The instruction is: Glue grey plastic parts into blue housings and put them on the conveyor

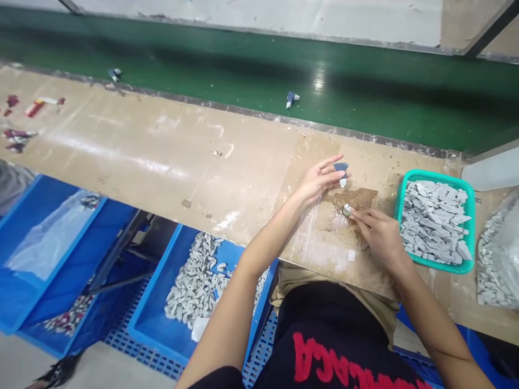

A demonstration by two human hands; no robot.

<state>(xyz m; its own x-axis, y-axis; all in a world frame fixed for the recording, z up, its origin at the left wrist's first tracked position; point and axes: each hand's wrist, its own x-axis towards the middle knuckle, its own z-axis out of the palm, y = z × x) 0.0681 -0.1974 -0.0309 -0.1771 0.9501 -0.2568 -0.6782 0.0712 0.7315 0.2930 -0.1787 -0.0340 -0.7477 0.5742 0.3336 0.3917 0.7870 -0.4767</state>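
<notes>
My left hand [320,181] pinches a small blue and white plastic part [341,168] between thumb and fingers, above the tan bench. Closer to me, my right hand [379,232] is closed on a small light grey plastic piece [347,209], over a worn, wet-looking brown patch [360,200] of the bench top. The two held pieces are apart. To the right of my right hand stands a turquoise basket [436,175] heaped with flat grey pieces [436,221].
A green conveyor belt [223,70] runs behind the bench, carrying a blue and white part [291,99] and another [114,74]. Blue bins [141,319] with grey pieces stand below left. A clear bag [500,259] of pieces lies at right. Red parts [34,108] lie far left.
</notes>
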